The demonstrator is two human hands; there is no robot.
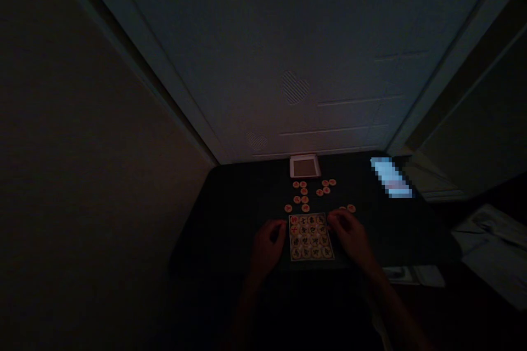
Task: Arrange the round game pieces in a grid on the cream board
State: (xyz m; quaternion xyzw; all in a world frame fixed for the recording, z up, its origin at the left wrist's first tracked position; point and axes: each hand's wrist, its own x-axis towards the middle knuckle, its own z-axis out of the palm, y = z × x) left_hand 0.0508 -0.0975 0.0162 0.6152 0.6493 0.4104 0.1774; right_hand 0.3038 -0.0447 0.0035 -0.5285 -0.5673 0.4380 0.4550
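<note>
The scene is very dark. A small square box [311, 237] packed with round wooden game discs marked in red and black lies on a black table [230, 203]. My left hand [268, 244] rests at the box's left edge, fingers curled against it. My right hand [349, 235] sits at the box's right edge, fingers bent near its top corner. Several loose discs [303, 193] lie scattered on the table just beyond the box, with more discs [325, 187] to the right.
An empty white box lid [304, 166] lies at the table's far edge by a pale door [313, 55]. A lit, blurred phone screen [391, 176] lies at the right. Papers [489, 241] lie lower right. A wall stands on the left.
</note>
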